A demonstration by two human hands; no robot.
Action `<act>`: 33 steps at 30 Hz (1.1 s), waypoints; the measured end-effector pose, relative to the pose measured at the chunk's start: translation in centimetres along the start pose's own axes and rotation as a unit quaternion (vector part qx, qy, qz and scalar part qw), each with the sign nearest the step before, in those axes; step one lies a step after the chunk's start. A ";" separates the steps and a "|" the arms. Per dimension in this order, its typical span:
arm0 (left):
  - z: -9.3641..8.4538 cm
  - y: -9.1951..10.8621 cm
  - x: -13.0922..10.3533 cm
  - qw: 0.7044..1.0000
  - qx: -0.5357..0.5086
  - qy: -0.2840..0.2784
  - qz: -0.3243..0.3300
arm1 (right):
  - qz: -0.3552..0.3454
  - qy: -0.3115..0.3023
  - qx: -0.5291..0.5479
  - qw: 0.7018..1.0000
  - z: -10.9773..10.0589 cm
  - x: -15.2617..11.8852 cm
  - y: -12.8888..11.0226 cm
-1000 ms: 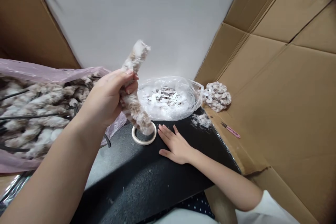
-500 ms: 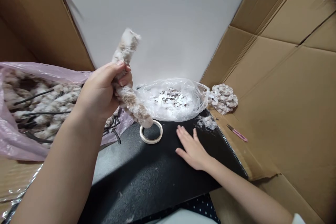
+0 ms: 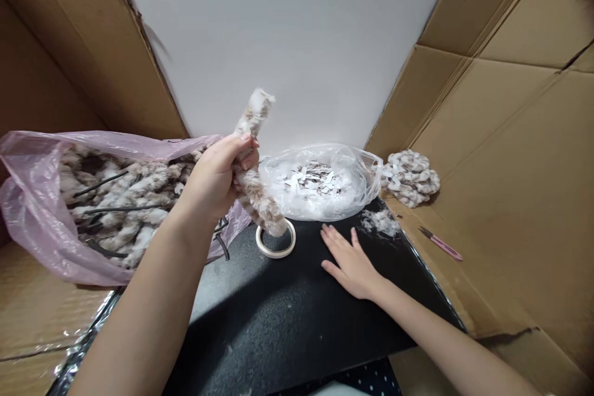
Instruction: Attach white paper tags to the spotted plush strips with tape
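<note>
My left hand (image 3: 218, 179) is closed around the middle of a fluffy white-and-brown fur strip (image 3: 262, 201), which looks like a tube. The strip bends at my fingers; its top end points up and its lower end hangs over a roll of cream tape (image 3: 260, 247). On the black tabletop (image 3: 288, 315), my right hand (image 3: 350, 266) lies flat with its fingers spread and holds nothing. Behind it sits a clear plastic bag (image 3: 357, 198) with paper scraps and white fluff. A tuft of loose fluff (image 3: 380, 223) is to the right of that hand.
At left, a pink plastic bag (image 3: 32, 229) holds many fur pieces, some with dark rods. Against the right cardboard wall (image 3: 520, 185) lies a bundle of fur pieces (image 3: 411, 176). Pink-handled snips (image 3: 443, 244) rest on the cardboard. A white wall (image 3: 288, 31) stands behind.
The view has shifted, so everything sits further right. My left hand with the fur strip is lower in the picture. My right hand stays flat on the table.
</note>
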State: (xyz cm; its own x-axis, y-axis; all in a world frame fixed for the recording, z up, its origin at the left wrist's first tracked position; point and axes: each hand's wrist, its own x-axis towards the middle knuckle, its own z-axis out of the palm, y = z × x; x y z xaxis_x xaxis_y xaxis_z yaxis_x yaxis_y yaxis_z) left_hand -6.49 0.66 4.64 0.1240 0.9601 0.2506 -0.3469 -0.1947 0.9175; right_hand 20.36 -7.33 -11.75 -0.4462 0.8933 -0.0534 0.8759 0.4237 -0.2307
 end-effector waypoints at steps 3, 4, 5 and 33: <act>0.1 -0.1 0.1 1.000 -0.004 0.000 -0.003 | 0.071 0.018 -0.019 0.997 0.2 -2.8 3.3; 0.1 -0.1 0.1 1.000 -0.004 -0.002 -0.006 | 0.095 0.024 -0.024 0.995 0.2 -3.6 4.3; 0.2 -0.2 0.0 1.000 -0.002 -0.003 -0.009 | 0.115 0.029 -0.028 0.993 0.2 -4.4 5.1; 6.0 -8.0 -2.7 0.952 0.151 -0.224 -0.143 | -0.011 0.243 0.650 0.720 -3.2 1.6 -2.6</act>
State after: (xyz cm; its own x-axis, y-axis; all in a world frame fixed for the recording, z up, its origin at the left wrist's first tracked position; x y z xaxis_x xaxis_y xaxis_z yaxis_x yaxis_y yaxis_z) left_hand 1.50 -1.56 -1.56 0.5800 0.8143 0.0217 0.0351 -0.0516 0.9980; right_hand 17.97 -6.50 -8.18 -0.0634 0.9691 0.2385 -0.1842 0.2235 -0.9571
